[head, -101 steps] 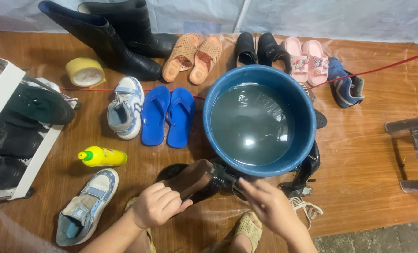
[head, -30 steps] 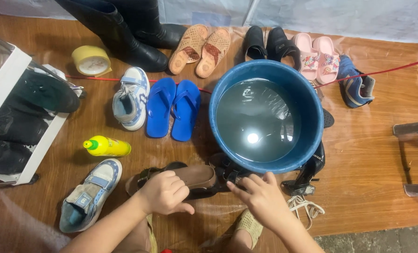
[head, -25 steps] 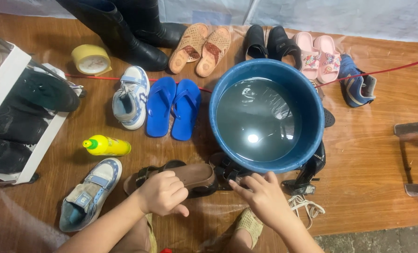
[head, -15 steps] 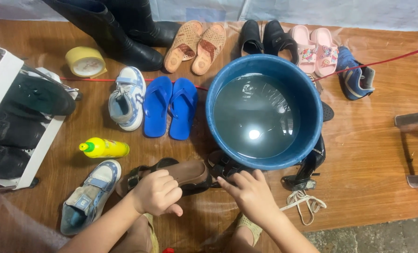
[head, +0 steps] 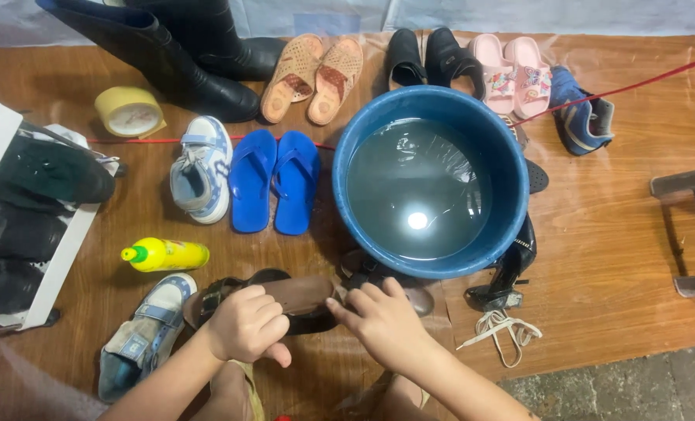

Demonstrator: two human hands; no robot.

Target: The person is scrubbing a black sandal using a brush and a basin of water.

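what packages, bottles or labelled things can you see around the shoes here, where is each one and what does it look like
Yellow plastic squeeze bottle with a green cap: lying on its side on the wooden surface, left of the left hand, cap pointing left.
Roll of pale yellow tape: lying flat at upper left, beside the tall black boots; round, whitish core.
White open box: at the far left edge, rectangular, dark shoes inside.
No signs or screens.

Left hand (head: 246,323) and right hand (head: 382,320) hold a brown sandal (head: 297,295) just beside the blue water basin (head: 511,226).
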